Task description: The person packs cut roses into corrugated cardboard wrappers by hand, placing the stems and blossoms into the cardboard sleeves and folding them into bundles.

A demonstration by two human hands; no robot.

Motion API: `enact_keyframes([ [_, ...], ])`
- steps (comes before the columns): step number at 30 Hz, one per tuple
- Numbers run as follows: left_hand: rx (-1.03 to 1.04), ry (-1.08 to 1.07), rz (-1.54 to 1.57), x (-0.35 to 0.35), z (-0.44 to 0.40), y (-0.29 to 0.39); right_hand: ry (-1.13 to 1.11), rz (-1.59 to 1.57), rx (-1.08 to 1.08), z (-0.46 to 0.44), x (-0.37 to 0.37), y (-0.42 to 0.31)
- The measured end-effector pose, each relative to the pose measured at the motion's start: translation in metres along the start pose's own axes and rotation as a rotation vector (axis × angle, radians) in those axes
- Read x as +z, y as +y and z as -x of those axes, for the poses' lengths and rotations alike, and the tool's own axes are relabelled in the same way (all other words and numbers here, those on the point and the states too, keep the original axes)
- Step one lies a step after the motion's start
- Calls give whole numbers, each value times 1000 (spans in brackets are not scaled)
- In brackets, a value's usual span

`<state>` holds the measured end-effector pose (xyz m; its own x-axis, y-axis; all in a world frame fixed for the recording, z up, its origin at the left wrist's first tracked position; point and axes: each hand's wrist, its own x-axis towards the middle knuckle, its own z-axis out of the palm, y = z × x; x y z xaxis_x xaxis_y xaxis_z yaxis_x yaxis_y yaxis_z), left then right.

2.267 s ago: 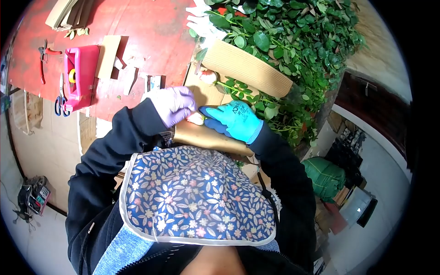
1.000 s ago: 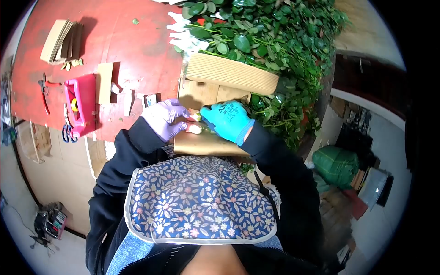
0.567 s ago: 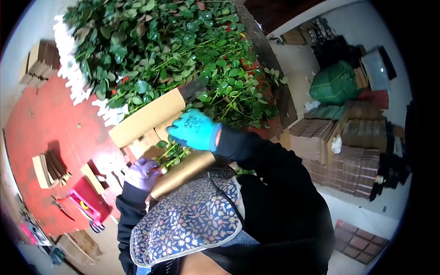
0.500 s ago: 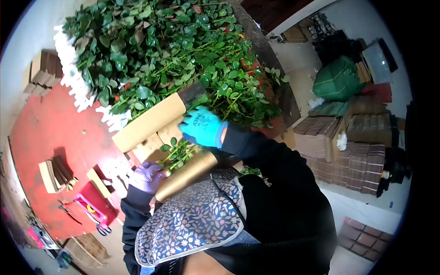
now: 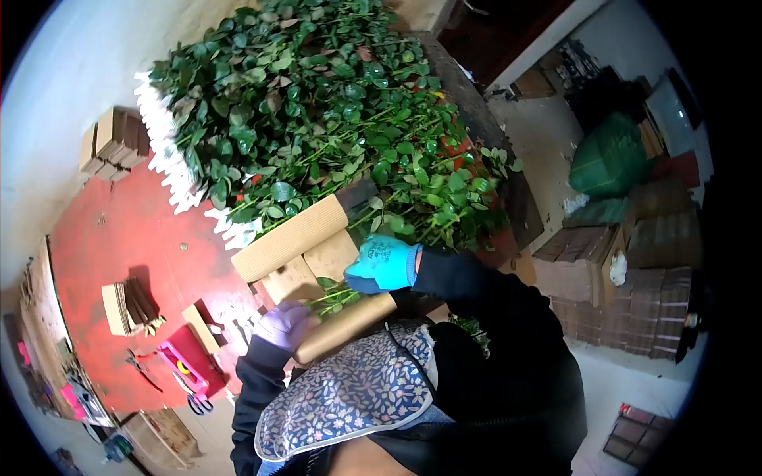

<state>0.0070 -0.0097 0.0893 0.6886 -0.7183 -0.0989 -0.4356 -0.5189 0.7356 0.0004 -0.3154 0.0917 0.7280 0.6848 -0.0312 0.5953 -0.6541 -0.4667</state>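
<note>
My left hand (image 5: pixel 283 325), in a pale purple glove, is closed around the left end of a small bundle of leafy stems (image 5: pixel 337 300). My right hand (image 5: pixel 382 263) wears a teal glove with dark fingertips. Its fingers curl in at the leafy right end of the same stems; the exact grip is partly hidden. Beneath the stems lies an open cardboard wrapper: one corrugated flap (image 5: pixel 292 236) rises on the far side, another brown flap (image 5: pixel 349 327) curves up next to my apron.
A big heap of leafy stems (image 5: pixel 309 119) with white wrapping (image 5: pixel 163 147) along its left edge covers the back of the red table (image 5: pixel 95 238). Cardboard pieces (image 5: pixel 127 308), a pink tool (image 5: pixel 190 361), pliers (image 5: pixel 143 370) and scissors (image 5: pixel 198 403) lie left. Cardboard stacks (image 5: pixel 619 309) stand right.
The whole view has shifted, so the table and heap sit farther right and lower. My right hand has come down closer to the stems; my left hand stays at their left end.
</note>
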Motion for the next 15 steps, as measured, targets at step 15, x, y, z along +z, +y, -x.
enact_keyframes([
  [15, -60, 44, -6, 2, 19, 2, 28, -34, 212, -1, -192, -59],
])
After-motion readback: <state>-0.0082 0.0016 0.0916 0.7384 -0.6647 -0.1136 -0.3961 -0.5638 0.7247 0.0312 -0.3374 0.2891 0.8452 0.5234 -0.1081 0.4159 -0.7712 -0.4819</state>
